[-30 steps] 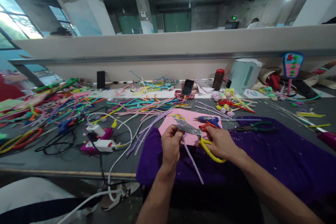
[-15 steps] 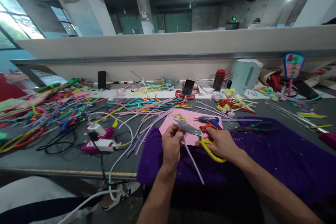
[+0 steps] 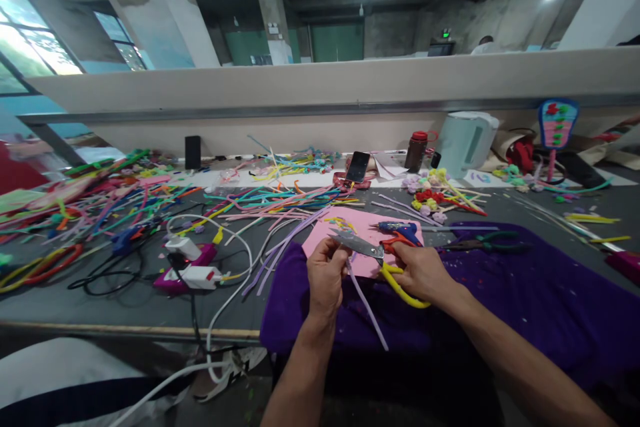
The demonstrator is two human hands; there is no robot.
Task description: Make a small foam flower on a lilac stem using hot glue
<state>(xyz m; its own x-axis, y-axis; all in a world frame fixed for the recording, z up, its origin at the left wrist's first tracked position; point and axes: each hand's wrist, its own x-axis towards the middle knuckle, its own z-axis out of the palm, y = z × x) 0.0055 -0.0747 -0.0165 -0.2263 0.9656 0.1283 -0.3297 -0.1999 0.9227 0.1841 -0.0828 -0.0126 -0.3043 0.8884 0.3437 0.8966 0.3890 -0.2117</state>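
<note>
Head camera: over a purple cloth (image 3: pixel 525 293) spread on a cluttered grey table (image 3: pixel 125 300), the left hand (image 3: pixel 326 275) pinches the top of a thin lilac fuzzy craft stem (image 3: pixel 367 305), its grip pressed together on the stem, which hangs down and toward the right in front of the cloth. The right hand (image 3: pixel 423 273) is closed through the yellow loop handles of steel-bladed scissors (image 3: pixel 370 252), whose tips reach the left fingers. The stem looks light, soft and easily bent, best held close to the blades; the scissors look stiff, safest taken by the handles. Behind the cloth's far edge lie a pink foam sheet (image 3: pixel 345 230), a blue glue gun (image 3: pixel 400 229) and loose coloured stems (image 3: pixel 280 203).
</note>
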